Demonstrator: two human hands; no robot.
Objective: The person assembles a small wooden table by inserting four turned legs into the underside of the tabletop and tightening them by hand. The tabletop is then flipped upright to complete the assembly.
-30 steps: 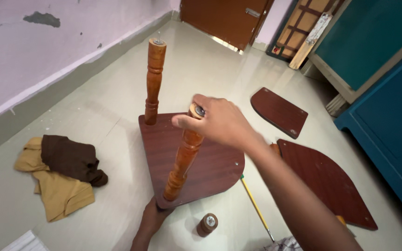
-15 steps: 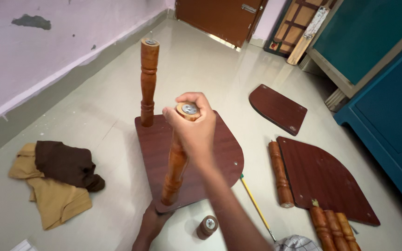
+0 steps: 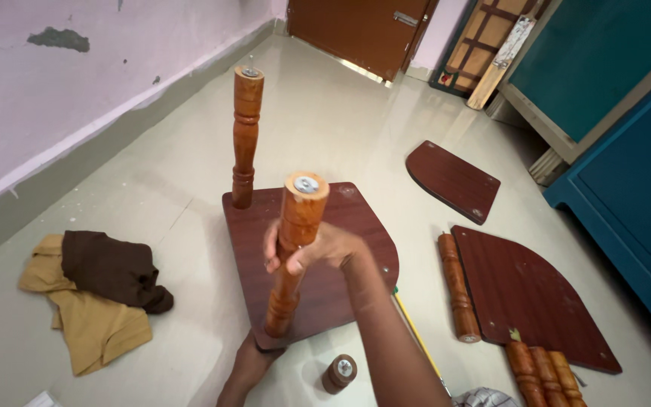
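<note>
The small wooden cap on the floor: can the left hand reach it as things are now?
Probably yes. The left hand rests at the board's near corner, and the small wooden cap lies on bare floor just beside it with nothing between. But that hand would have to leave the board.

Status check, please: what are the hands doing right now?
Right hand gripping upright turned leg. Left hand at board edge. Second leg standing. Nothing blocking.

Right hand (image 3: pixel 318 252) gripped upright leg (image 3: pixel 295 256) on panel (image 3: pixel 340 226); second leg (image 3: pixel 246 136) stood beyond, cloths (image 3: pixel 96 294) lay leftward, cap (image 3: pixel 339 372) beside left hand (image 3: pixel 250 362).
</note>
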